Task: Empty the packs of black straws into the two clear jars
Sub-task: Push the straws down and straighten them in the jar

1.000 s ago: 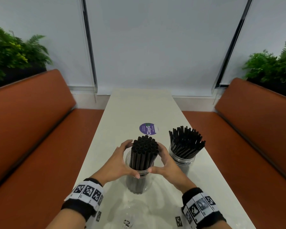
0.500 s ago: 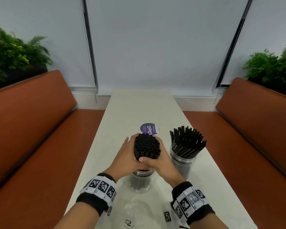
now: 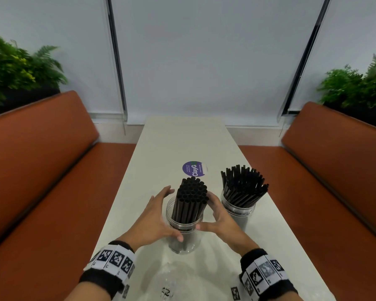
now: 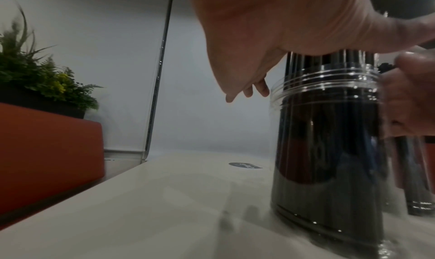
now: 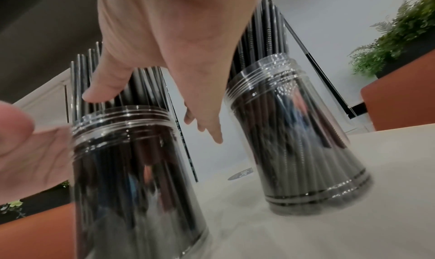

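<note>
1. Half a second ago both hands were closed round the top of the straw bundle. Now they have dropped and spread apart, so the bundle stands on its own in the nearer jar.
2. Grip, left: the left hand [image 3: 152, 218] is open, fingers straight and fanned beside the jar, the thumb lying across the jar's near wall just below the rim. It holds nothing.
3. Grip, right: the right hand [image 3: 220, 220] is open too, thumb pointing at the rim from the near side, fingers reaching up beside the straws. Whether the fingertips touch the straws I cannot tell.
4. The task's thing: the bundle of black straws [image 3: 190, 197] stands in the nearer clear jar [image 3: 183, 240], packed tight, leaning slightly away from the person, about half its length above the rim.
5. The second clear jar [image 3: 238, 210] stands just to the right on the bench [image 3: 182, 140], its own black straws [image 3: 242, 185] already splayed.
6. Risks, as I judge them:
   - The tight bundle may flop to one side as it loosens and tip the light jar.
   - A right-hand sweep could knock the neighbouring jar, which stands close by.
   - Crumpled clear wrapping [image 3: 172, 279] at the near edge could catch a wrist and be dragged against the jar.
</note>
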{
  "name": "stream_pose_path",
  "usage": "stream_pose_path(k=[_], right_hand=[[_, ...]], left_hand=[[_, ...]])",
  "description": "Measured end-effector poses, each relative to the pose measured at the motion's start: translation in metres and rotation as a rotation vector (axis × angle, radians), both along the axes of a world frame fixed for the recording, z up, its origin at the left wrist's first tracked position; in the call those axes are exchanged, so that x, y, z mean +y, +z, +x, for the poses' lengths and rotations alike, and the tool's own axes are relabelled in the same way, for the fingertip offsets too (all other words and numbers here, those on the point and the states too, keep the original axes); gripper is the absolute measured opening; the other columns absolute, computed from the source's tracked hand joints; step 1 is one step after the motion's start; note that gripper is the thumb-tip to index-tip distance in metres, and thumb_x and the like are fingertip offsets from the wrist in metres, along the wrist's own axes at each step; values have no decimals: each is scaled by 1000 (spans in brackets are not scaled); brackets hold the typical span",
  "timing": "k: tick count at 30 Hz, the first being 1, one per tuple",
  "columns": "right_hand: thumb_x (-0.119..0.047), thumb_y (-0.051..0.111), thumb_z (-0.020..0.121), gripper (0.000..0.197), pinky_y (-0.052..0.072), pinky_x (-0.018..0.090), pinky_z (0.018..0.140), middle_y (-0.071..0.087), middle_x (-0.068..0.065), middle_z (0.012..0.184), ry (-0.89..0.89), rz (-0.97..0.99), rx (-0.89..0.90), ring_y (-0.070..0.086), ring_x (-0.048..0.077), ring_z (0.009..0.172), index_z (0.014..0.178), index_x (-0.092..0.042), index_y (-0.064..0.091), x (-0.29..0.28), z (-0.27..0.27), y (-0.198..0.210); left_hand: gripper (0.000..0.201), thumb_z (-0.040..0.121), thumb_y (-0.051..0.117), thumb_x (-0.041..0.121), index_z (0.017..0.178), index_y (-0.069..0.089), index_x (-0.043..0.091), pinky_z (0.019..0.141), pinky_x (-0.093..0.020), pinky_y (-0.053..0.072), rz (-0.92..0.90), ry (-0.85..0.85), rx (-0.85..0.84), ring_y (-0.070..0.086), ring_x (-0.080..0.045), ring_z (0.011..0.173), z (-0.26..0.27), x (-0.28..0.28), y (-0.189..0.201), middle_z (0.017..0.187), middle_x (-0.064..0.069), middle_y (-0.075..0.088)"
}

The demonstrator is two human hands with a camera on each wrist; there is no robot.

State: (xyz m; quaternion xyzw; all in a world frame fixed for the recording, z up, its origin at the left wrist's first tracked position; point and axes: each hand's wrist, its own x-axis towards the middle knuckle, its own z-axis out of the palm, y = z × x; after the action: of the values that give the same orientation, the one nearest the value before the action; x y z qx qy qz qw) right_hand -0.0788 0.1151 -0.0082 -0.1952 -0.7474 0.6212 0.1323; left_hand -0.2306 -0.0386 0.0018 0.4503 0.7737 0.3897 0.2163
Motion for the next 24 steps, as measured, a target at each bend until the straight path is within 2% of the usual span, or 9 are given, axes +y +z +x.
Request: stream_pose_path(k=[2,7,9,11,13,17,20,22,24], right_hand=[[-15,78,65,101,29,4,90,30,-15,145,-12,-4,-23,22,-1,137,145,-26,17,1,3,1],[7,66,76,94,14,25,111,25,-5,153,-68,10,-47,19,7,141,146,-20,10,-1,5,9],[5,67,77,96,21,24,108,21,-2,155,-53,31,-115,19,9,142,147,-17,6,-7,7,18],[-4,68,79,91,33,22,98,25,-1,153,-22,109,-253,24,13,140,147,-14,9,-12,13,33],[-19,70,80,75,39,21,91,43,-1,132,68,292,-423,42,13,125,141,-13,26,-13,27,56],[-26,70,80,25,49,18,83,65,-9,95,270,510,-509,62,5,87,103,-21,62,-6,72,119],[-32,73,76,33,52,24,88,72,-6,102,245,688,-679,67,8,93,106,-21,66,15,100,148],[-39,74,73,45,53,28,88,70,-6,106,217,748,-877,66,12,96,113,-21,64,36,110,147],[-47,74,70,63,50,30,92,65,-2,118,181,789,-1057,61,16,106,123,-17,57,59,112,128]], left_hand=[[137,27,85,58,140,7,44,117,-49,19,9,15,-30,12,-17,144,-5,-4,-1,142,28,22],[142,25,81,65,143,8,36,111,-29,19,115,45,-80,21,-4,137,-6,-9,6,140,29,23],[132,34,89,47,142,14,36,110,-27,18,154,61,-67,21,-1,135,-1,-7,12,144,25,23],[109,49,90,29,137,26,37,110,-24,19,230,133,-29,24,7,129,6,-6,21,142,26,27],[78,59,84,33,125,41,34,102,-13,25,424,193,53,34,18,116,18,-8,33,125,35,40],[20,76,62,33,90,56,20,76,-14,43,751,-14,314,56,-4,83,72,-12,63,85,10,58],[15,86,56,34,86,58,20,65,-16,45,466,-247,249,54,-4,70,127,7,63,78,6,59],[26,87,58,39,105,55,20,73,-10,43,266,-148,25,54,0,85,153,31,51,97,6,59],[59,82,64,42,129,38,19,94,-17,39,141,42,-180,45,-5,114,163,62,38,124,3,43]])
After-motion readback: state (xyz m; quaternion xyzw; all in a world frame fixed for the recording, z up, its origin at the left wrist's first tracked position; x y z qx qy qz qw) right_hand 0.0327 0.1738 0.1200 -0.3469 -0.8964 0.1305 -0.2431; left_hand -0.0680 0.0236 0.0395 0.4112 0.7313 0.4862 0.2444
